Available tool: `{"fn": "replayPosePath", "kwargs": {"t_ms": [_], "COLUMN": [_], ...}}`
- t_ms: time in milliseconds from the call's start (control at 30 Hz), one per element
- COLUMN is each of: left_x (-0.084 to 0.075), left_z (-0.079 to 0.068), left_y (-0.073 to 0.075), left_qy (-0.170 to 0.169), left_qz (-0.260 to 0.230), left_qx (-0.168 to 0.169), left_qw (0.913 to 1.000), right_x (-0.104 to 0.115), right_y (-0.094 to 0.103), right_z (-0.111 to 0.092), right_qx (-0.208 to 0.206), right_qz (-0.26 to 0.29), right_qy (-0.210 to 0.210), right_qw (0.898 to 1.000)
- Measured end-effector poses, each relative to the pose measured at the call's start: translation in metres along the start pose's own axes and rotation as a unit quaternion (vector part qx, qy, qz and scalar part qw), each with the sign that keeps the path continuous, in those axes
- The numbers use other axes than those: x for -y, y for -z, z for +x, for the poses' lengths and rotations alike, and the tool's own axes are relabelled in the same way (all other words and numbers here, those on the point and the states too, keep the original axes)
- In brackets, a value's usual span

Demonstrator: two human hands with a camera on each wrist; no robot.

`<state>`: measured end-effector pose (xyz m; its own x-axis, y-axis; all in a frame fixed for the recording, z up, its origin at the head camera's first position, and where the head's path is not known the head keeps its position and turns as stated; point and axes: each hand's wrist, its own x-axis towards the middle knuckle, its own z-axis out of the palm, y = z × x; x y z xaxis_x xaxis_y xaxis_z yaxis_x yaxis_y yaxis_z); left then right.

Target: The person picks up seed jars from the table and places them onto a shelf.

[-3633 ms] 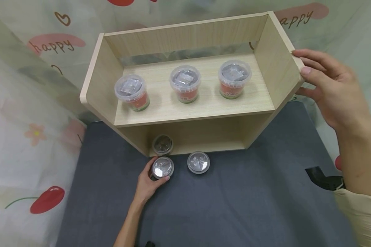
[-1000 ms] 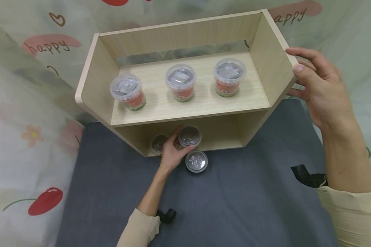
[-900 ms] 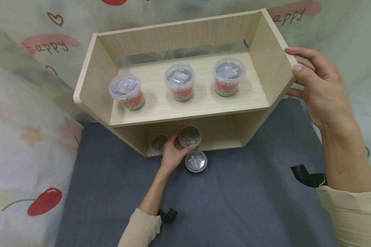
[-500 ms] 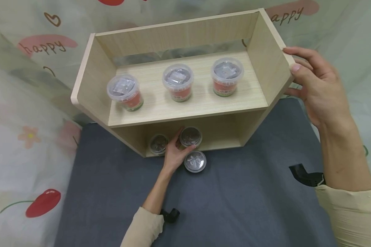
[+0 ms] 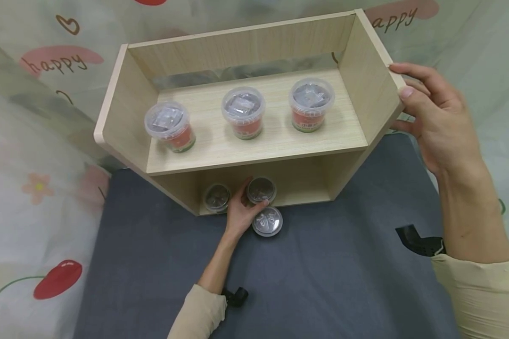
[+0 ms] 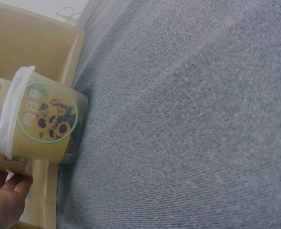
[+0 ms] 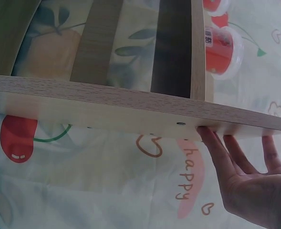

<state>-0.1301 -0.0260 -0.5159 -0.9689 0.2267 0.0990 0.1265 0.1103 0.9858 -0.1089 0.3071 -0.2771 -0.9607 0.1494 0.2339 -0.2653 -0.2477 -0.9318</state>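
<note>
My left hand (image 5: 242,213) grips a clear-lidded plastic cup (image 5: 261,189) in the lower compartment of a pale wooden shelf (image 5: 254,161). Fingers and thumb lie around its sides; in the left wrist view this cup (image 6: 7,162) is partly hidden. Left of the hand, another lidded cup (image 5: 217,197) stands in the same compartment. Just in front of the shelf, on the cloth, is a third cup (image 5: 267,221), whose yellow sunflower label (image 6: 48,114) shows from the side. My right hand (image 5: 443,120) holds the front edge of the shelf's right side panel, thumb inside and fingers outside.
On the upper board stand three lidded cups with red labels: left (image 5: 171,126), middle (image 5: 243,113) and right (image 5: 311,104). Dark grey cloth (image 5: 322,278) covers the table. A printed curtain (image 5: 46,141) hangs behind and beside the shelf.
My left hand has carried its cup from the cloth up and right into the lower compartment, then lowered it slightly. My right hand keeps its hold on the side panel.
</note>
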Motion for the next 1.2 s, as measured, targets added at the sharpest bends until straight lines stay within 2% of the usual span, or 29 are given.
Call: {"fn": "replayPosePath", "kwargs": {"t_ms": [233,600,1200], "left_x": [0.003,0.011,0.012], "left_z": [0.000,0.000,-0.007], "left_y": [0.000,0.000,-0.001], "left_qy": [0.017,0.008,0.014], "left_qz": [-0.004,0.008,-0.020], "left_qx": [-0.005,-0.005,0.011], "left_qw": [0.9998,0.9999,0.9997], "right_x": [-0.001,-0.001,-0.003], "right_y": [0.000,-0.001,-0.002], "right_z": [-0.001,-0.001,-0.001], "right_qx": [0.000,-0.005,-0.012], "right_qz": [0.002,-0.008,0.006], "right_qy": [0.003,0.006,0.008], "right_qw": [1.000,1.000,1.000]}}
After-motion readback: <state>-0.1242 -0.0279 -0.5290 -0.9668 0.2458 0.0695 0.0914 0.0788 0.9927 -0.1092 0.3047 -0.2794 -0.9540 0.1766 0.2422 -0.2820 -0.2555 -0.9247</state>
